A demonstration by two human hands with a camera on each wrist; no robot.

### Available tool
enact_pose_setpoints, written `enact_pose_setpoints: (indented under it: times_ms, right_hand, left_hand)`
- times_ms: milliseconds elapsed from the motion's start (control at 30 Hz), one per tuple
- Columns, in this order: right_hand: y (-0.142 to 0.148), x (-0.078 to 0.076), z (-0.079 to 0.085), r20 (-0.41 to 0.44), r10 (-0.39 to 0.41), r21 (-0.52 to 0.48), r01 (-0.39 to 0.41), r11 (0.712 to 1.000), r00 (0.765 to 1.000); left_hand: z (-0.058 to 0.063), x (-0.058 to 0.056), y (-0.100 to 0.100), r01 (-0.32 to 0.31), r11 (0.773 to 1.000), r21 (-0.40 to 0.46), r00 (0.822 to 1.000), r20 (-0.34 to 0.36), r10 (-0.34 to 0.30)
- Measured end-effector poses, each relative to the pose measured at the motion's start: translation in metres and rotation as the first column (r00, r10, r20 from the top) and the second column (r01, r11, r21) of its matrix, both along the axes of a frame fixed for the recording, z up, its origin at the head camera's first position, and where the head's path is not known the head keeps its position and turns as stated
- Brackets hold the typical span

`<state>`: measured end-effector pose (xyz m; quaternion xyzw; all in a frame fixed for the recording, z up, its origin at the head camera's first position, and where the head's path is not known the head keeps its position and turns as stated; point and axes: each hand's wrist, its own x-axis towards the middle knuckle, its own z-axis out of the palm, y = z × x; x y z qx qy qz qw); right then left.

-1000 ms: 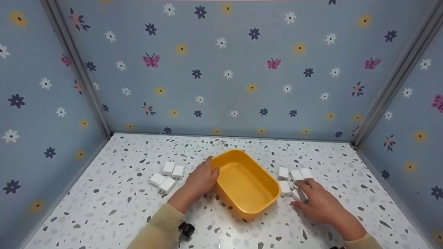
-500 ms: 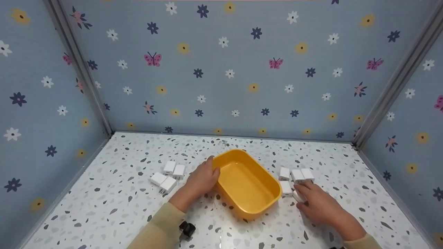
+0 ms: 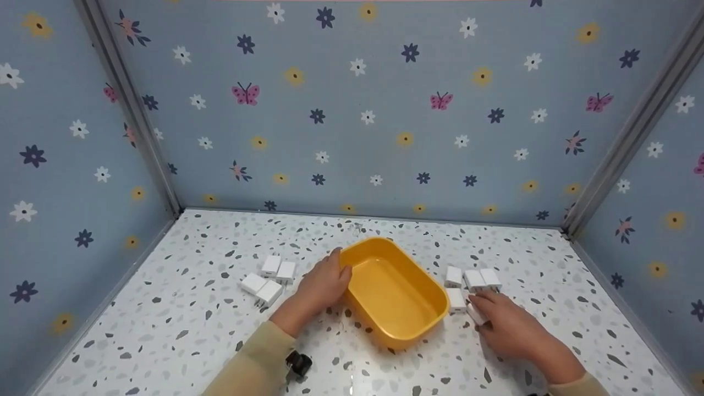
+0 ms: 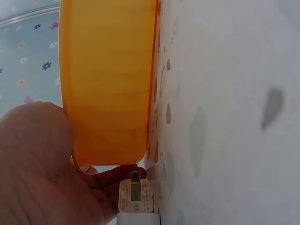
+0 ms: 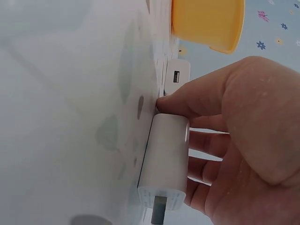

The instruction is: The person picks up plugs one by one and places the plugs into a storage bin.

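Note:
A yellow plastic bin (image 3: 393,294) stands at an angle on the speckled tabletop. My left hand (image 3: 322,281) holds its left end by the rim, with the fingertips along the outside wall. To the right of the bin, my right hand (image 3: 509,324) pinches a white USB wall charger (image 5: 165,157) between thumb and fingers, low against the table. Its metal prong faces the camera in the right wrist view; part of it is hidden by the fingers in the head view. Several more white chargers (image 3: 454,300) lie between that hand and the bin.
Another cluster of white chargers (image 3: 269,292) lies left of the left hand, close to its wrist. A flowered blue back wall (image 3: 363,137) and side walls enclose the speckled table (image 3: 181,330).
My right hand has shifted slightly right and its thumb and fingers have closed on the charger. The left hand keeps its hold on the bin.

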<state>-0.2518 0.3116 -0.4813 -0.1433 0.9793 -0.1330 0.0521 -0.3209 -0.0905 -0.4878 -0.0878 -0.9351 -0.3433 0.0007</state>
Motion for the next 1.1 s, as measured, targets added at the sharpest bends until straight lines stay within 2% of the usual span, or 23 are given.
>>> enact_pose_setpoints:
  times_ms: [500,733,833,1100]
  right_hand:
    - [0.0,-0.006,0.003,-0.024,-0.057,0.032,0.058,0.998,0.998]
    - [-0.002,-0.004,0.007,-0.144,-0.071,0.043,0.078,0.996,0.987]
    - [-0.003,-0.003,0.008,-0.193,-0.086,0.015,0.091,0.996,0.977]
    - [-0.008,0.0,0.012,-0.244,-0.153,-0.06,0.143,0.988,0.958]
  left_hand:
    - [-0.002,0.0,-0.003,0.01,1.0,-0.008,1.0,-0.009,-0.01]
    - [0.0,0.0,-0.001,-0.001,0.999,-0.042,1.0,-0.016,0.001]
    - [0.001,0.0,-0.001,-0.005,0.998,-0.055,1.0,-0.023,0.004]
    - [-0.001,-0.001,0.0,-0.001,0.999,-0.051,1.0,-0.017,0.0]
